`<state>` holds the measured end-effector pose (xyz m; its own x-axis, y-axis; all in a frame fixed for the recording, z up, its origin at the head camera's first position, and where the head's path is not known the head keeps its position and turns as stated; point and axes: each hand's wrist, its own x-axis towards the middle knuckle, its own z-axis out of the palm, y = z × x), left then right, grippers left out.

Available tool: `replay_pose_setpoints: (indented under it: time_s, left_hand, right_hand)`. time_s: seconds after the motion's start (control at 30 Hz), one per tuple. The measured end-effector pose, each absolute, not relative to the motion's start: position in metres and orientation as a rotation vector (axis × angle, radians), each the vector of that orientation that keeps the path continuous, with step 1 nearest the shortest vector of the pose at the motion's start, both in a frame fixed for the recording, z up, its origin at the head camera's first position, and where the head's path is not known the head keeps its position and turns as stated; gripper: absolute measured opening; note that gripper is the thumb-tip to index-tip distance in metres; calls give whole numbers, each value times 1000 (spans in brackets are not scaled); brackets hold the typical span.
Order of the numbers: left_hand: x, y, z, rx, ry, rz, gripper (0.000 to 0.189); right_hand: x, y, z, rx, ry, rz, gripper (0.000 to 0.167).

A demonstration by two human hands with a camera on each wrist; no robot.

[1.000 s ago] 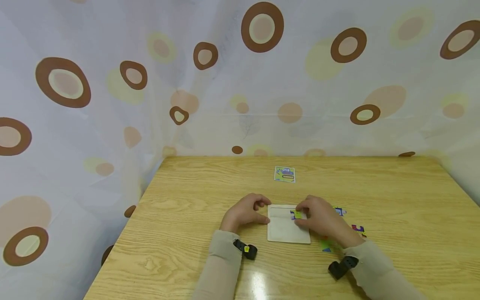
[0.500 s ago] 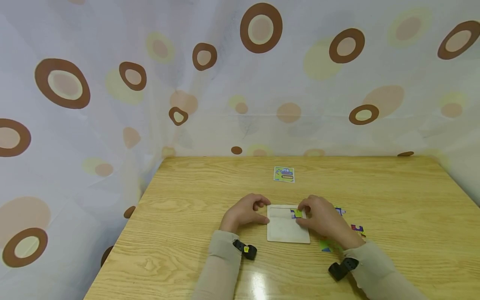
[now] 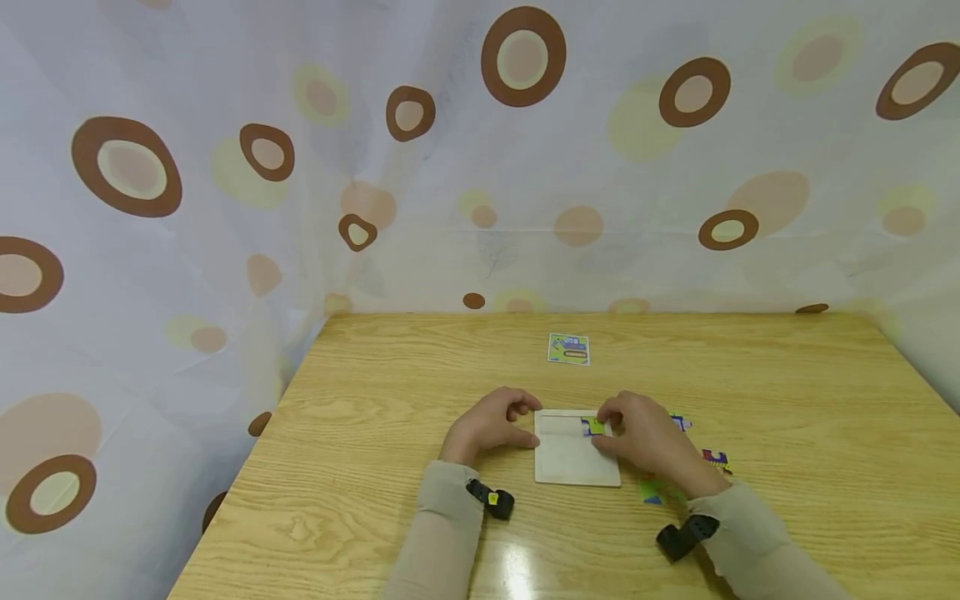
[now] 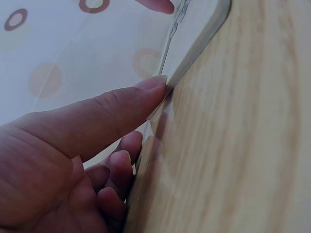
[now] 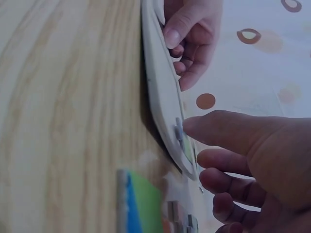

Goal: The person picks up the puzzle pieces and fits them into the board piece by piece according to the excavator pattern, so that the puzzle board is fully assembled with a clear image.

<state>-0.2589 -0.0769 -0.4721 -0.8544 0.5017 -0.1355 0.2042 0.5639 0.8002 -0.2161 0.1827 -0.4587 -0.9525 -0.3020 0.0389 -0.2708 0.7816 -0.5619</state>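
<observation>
A square white puzzle board (image 3: pixel 573 462) with a raised rim lies flat on the table. At its left edge, my left hand (image 3: pixel 491 423) holds it with the thumb on the side and the fingertips by the far-left corner. My right hand (image 3: pixel 647 435) pinches a small yellow-green and purple jigsaw piece (image 3: pixel 588 427) between thumb and forefinger. That piece is at the board's far-right corner, partly hidden by the fingers. In the right wrist view, the thumb touches the piece's edge (image 5: pixel 180 132), just inside the rim.
Several loose puzzle pieces lie right of the board, some partly under my right forearm: a blue one (image 3: pixel 681 422), a red and purple one (image 3: pixel 717 459), a green and blue one (image 3: pixel 651 492). A picture card of an excavator (image 3: pixel 568 348) lies beyond the board.
My right hand has shifted very slightly to the right while keeping hold of the jigsaw piece. The left hand and the board look still.
</observation>
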Motion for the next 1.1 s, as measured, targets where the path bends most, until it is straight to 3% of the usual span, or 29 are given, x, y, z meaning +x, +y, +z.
replay_pose_setpoints:
  time_s: [0.57,1.1]
  left_hand:
    - [-259,-78,-475,592,2452,1186,43]
    - [-260,-78,-475,596,2442,1195,43]
  right_hand:
    - [-215,256,-438,-468,3035,-955,22]
    - [-225,295,-455,-514,2919,-894,24]
